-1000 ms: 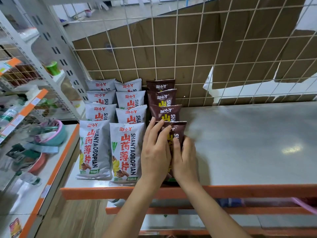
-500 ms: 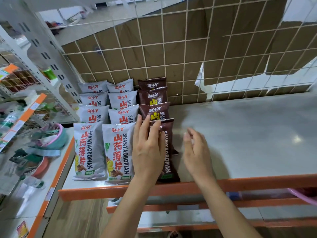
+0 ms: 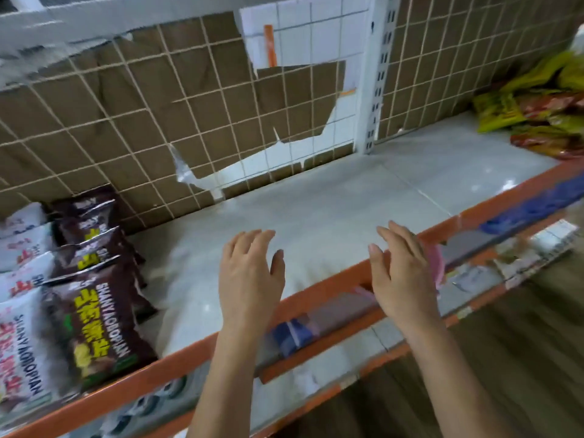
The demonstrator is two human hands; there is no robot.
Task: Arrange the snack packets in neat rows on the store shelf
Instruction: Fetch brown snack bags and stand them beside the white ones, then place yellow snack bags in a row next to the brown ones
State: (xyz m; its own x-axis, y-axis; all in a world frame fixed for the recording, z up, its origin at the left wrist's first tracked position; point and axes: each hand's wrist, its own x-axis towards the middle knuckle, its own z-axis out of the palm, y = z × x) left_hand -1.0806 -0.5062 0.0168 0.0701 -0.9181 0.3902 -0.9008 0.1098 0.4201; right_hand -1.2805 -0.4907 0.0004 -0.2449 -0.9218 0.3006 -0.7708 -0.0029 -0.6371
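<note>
A row of dark brown snack packets (image 3: 94, 314) lies overlapping on the grey shelf (image 3: 316, 210) at the left, running back toward the wire grid. White packets (image 3: 22, 336) with red lettering lie beside them at the left edge. My left hand (image 3: 249, 276) hovers over the bare shelf, fingers straight and spread, holding nothing. My right hand (image 3: 401, 273) is over the orange front rail (image 3: 316, 295), fingers relaxed and empty. Both hands are well to the right of the brown row.
A loose heap of yellow and red packets (image 3: 537, 118) lies on the neighbouring shelf at the far right. A white upright post (image 3: 373, 90) divides the two bays. Torn brown cardboard backs the wire grid (image 3: 158, 121). Lower shelves with goods sit below the rail.
Both hands have left the front brown packet and moved right over the bare shelf. The view has swung right, bringing the heap of yellow and red packets into sight.
</note>
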